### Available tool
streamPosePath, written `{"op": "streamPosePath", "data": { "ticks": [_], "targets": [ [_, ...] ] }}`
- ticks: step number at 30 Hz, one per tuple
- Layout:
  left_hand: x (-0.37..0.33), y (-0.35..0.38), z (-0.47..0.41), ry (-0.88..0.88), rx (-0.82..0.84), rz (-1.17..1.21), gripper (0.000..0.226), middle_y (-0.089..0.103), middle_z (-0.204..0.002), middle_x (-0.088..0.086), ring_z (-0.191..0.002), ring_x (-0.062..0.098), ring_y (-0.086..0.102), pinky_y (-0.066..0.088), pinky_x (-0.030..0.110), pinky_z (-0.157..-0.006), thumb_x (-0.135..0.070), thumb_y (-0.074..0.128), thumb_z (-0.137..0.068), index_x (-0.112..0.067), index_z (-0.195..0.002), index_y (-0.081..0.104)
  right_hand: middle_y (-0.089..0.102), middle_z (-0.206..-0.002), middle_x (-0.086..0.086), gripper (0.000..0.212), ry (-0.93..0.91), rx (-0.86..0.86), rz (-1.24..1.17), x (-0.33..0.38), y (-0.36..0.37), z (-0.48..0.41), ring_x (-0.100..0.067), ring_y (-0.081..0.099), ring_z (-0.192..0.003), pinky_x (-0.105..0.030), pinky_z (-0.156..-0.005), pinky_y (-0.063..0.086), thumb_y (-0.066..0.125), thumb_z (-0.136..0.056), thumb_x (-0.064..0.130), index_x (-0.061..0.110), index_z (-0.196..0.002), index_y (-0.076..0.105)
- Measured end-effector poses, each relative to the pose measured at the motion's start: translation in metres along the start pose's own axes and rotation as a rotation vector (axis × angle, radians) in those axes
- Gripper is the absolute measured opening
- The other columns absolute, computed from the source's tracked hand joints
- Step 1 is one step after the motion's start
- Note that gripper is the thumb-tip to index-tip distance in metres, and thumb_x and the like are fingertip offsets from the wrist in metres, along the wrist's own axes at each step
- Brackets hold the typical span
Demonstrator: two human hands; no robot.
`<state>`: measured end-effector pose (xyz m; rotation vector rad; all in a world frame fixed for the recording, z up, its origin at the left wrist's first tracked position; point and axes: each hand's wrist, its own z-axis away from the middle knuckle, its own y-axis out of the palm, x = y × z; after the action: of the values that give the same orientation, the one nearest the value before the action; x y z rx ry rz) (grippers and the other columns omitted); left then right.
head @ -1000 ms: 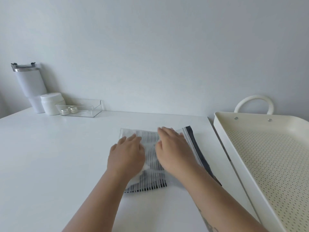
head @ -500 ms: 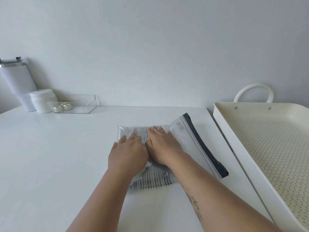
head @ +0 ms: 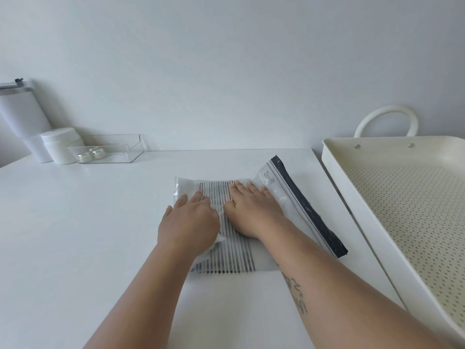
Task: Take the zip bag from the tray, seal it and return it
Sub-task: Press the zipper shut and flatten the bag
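A clear zip bag (head: 284,197) with a dark zip strip (head: 309,207) along its right edge lies flat on the white table (head: 75,235). Inside it is something with black and white stripes (head: 236,258). My left hand (head: 188,222) lies palm down on the bag's left part. My right hand (head: 251,210) presses flat on the middle, fingers stretched toward the far edge. Neither hand grips anything. The cream perforated tray (head: 337,177) stands to the right of the bag with nothing in it.
At the back left stand a white tumbler (head: 22,117), a white jar (head: 61,144) and a clear plastic box (head: 110,149) with two small round items. The tray has a loop handle (head: 387,119) at its far end. A wall rises behind the table.
The bag's zip edge has swung out to the right and now shows fully. Both hands have slid a little left and stayed flat on the bag.
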<state>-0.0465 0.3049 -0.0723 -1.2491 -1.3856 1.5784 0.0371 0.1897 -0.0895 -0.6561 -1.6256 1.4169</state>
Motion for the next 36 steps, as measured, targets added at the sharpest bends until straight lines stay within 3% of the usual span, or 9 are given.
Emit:
{"op": "streamPosePath", "data": {
  "ticks": [4, 9, 15, 18, 21, 26, 30, 36],
  "targets": [
    [-0.001, -0.001, 0.002, 0.001, 0.004, 0.024, 0.049, 0.019, -0.162, -0.006, -0.149, 0.02, 0.009, 0.012, 0.044, -0.119, -0.026, 0.023, -0.099, -0.019, -0.146, 0.036, -0.001, -0.165, 0.005, 0.064, 0.016, -0.011, 0.017, -0.01, 0.0, -0.001, -0.012, -0.003, -0.151, -0.044, -0.121, -0.007, 0.012, -0.096, 0.043, 0.022, -0.155, 0.004],
    [-0.004, -0.005, 0.005, -0.009, 0.012, 0.094, 0.037, 0.037, -0.152, -0.003, -0.145, 0.021, 0.018, 0.011, 0.044, -0.118, -0.024, 0.025, -0.095, -0.018, -0.117, 0.055, -0.005, -0.165, 0.002, 0.068, 0.094, -0.007, 0.053, -0.031, -0.006, -0.004, -0.018, -0.004, -0.151, -0.044, -0.121, -0.005, 0.011, -0.095, 0.05, 0.021, -0.155, 0.001],
    [-0.005, -0.005, 0.006, 0.013, -0.006, 0.11, 0.024, 0.049, -0.136, 0.002, -0.135, 0.024, 0.033, 0.012, 0.045, -0.119, -0.021, 0.027, -0.095, -0.015, -0.092, 0.05, 0.005, -0.165, -0.003, 0.062, 0.263, -0.065, 0.111, -0.045, -0.019, -0.009, -0.02, 0.001, -0.151, -0.05, -0.121, -0.007, 0.015, -0.099, 0.036, 0.012, -0.155, 0.008],
    [-0.005, -0.003, 0.005, 0.028, -0.023, 0.104, 0.025, 0.047, -0.139, 0.004, -0.135, 0.026, 0.031, 0.01, 0.044, -0.119, -0.02, 0.027, -0.094, -0.013, -0.094, 0.05, 0.011, -0.165, -0.004, 0.056, 0.097, -0.136, 0.049, -0.037, -0.025, -0.011, -0.022, 0.006, -0.151, -0.048, -0.122, 0.001, 0.022, -0.1, 0.022, 0.013, -0.154, 0.014],
    [-0.004, -0.002, 0.003, 0.031, -0.025, 0.1, 0.035, 0.038, -0.151, 0.008, -0.141, 0.029, 0.025, 0.012, 0.046, -0.119, -0.021, 0.027, -0.095, -0.009, -0.113, 0.055, 0.013, -0.164, 0.001, 0.054, -0.177, -0.121, -0.159, -0.007, -0.023, -0.015, -0.018, 0.005, -0.151, -0.041, -0.122, 0.004, 0.026, -0.101, 0.017, 0.021, -0.154, 0.019],
    [-0.003, -0.001, 0.004, 0.051, -0.07, 0.133, 0.032, 0.055, -0.121, 0.008, -0.126, 0.03, 0.04, 0.031, 0.045, -0.109, -0.017, 0.03, -0.096, -0.006, -0.111, 0.056, 0.017, -0.163, -0.001, 0.05, -0.283, 0.052, -0.134, 0.016, -0.009, -0.028, -0.018, 0.011, -0.151, -0.04, -0.122, 0.01, 0.021, -0.103, 0.02, 0.023, -0.153, 0.023],
    [-0.005, -0.001, 0.004, 0.03, -0.111, 0.159, 0.013, 0.054, -0.102, 0.004, -0.108, 0.026, 0.045, 0.039, 0.041, -0.098, -0.014, 0.033, -0.091, -0.014, -0.082, 0.043, 0.007, -0.165, 0.005, 0.055, -0.183, 0.051, 0.005, -0.012, -0.002, -0.023, -0.015, 0.004, -0.151, -0.042, -0.121, 0.002, 0.016, -0.101, 0.044, 0.03, -0.154, 0.014],
    [-0.006, -0.001, 0.003, -0.01, -0.106, 0.191, 0.016, 0.052, -0.096, -0.004, -0.105, 0.019, 0.043, 0.04, 0.036, -0.087, -0.02, 0.031, -0.089, -0.018, -0.08, 0.043, -0.005, -0.165, 0.0, 0.063, 0.155, 0.046, 0.125, -0.052, -0.022, -0.008, -0.019, -0.006, -0.151, -0.049, -0.121, -0.008, 0.011, -0.098, 0.049, 0.025, -0.155, 0.002]
  ]
}}
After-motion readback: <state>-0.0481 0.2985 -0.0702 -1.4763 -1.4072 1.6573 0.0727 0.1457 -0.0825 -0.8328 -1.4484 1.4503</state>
